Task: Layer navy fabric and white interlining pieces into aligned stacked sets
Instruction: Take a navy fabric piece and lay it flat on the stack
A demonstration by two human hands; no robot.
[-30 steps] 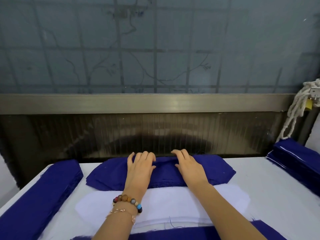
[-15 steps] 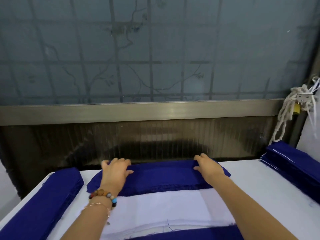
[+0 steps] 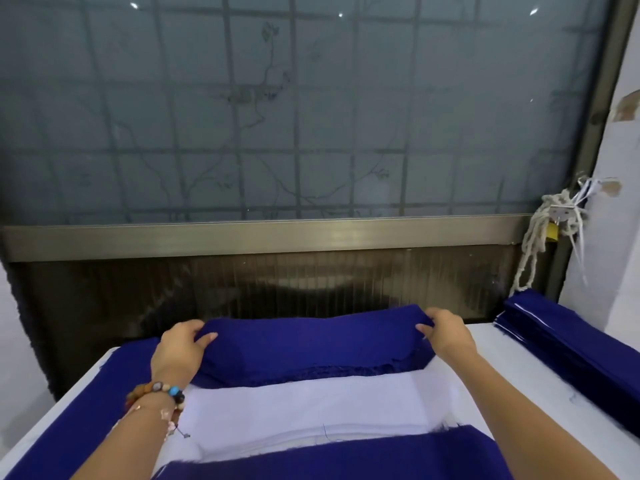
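A thick stack of navy fabric pieces (image 3: 311, 344) bulges upward at the far side of the table, raised at both ends. My left hand (image 3: 180, 351) grips its left end, thumb on top and fingers curled behind. My right hand (image 3: 446, 329) pinches its right end. In front of it lies a stack of white interlining pieces (image 3: 304, 410). Another navy fabric piece (image 3: 329, 459) lies nearest to me, partly under my forearms.
A navy stack (image 3: 571, 351) with thin white edges lies along the right side of the white table (image 3: 540, 427). More navy fabric (image 3: 83, 410) runs along the left edge. Behind the table stand a dark panel, a metal rail and a frosted window; a rope bundle (image 3: 550, 223) hangs at right.
My hands slid apart from the middle of the navy stack to its two ends, then took hold and lifted it so it bows upward. The view tilted up.
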